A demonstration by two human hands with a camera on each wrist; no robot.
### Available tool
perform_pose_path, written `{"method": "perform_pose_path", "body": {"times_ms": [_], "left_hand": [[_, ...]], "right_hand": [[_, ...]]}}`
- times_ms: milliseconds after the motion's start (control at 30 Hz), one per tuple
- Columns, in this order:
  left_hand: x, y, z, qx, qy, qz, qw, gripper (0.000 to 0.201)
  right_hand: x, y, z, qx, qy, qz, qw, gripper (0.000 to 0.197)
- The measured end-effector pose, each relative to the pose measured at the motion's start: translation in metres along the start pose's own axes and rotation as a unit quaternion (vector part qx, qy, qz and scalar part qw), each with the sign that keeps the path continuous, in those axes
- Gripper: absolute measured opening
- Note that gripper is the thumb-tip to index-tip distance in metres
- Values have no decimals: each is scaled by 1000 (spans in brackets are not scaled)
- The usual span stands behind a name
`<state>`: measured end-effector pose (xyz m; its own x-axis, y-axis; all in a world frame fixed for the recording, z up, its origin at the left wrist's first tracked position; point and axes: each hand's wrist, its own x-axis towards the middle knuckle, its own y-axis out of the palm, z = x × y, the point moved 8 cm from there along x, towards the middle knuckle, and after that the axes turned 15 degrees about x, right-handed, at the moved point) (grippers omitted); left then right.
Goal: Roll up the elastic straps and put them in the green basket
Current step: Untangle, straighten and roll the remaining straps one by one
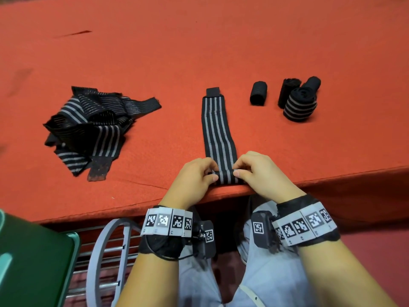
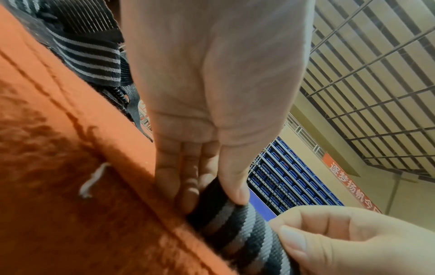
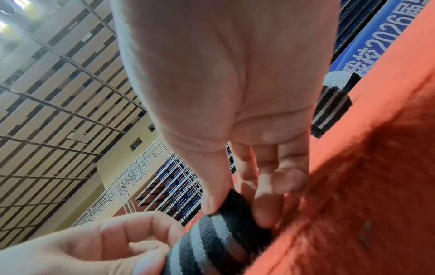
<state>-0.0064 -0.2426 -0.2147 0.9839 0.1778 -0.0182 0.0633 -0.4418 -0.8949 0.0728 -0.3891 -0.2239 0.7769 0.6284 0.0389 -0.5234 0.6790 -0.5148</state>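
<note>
A black strap with grey stripes [image 1: 217,129] lies flat on the red table, running away from me. Its near end is curled into a small roll [image 1: 225,176] at the table's front edge. My left hand [image 1: 194,176] pinches the roll's left end between thumb and fingers [image 2: 226,186]. My right hand [image 1: 259,173] pinches the right end the same way [image 3: 233,202]. A heap of loose striped straps [image 1: 93,127] sits at the left. Several finished rolls [image 1: 298,100] stand at the right. A corner of the green basket [image 1: 33,258] shows at the lower left, below the table.
The red cloth-covered table [image 1: 199,52] stretches far back. A grey metal rack with a round frame [image 1: 106,251] stands below the table edge beside the basket. My knees in light trousers are under the table edge.
</note>
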Motion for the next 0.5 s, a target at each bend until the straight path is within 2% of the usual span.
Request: {"method": "perform_pose_path", "body": {"times_ms": [267, 433, 500], "left_hand": [[16, -1, 5, -21, -21, -16, 999, 5], [21, 3, 8, -70, -28, -5, 997, 16], [23, 3, 8, -59, -27, -16, 998, 14]], "right_hand": [[9, 1, 3, 26, 27, 1, 999, 12], [11, -2, 7, -14, -23, -29, 999, 7], [12, 0, 8, -41, -34, 6, 999, 15]]}}
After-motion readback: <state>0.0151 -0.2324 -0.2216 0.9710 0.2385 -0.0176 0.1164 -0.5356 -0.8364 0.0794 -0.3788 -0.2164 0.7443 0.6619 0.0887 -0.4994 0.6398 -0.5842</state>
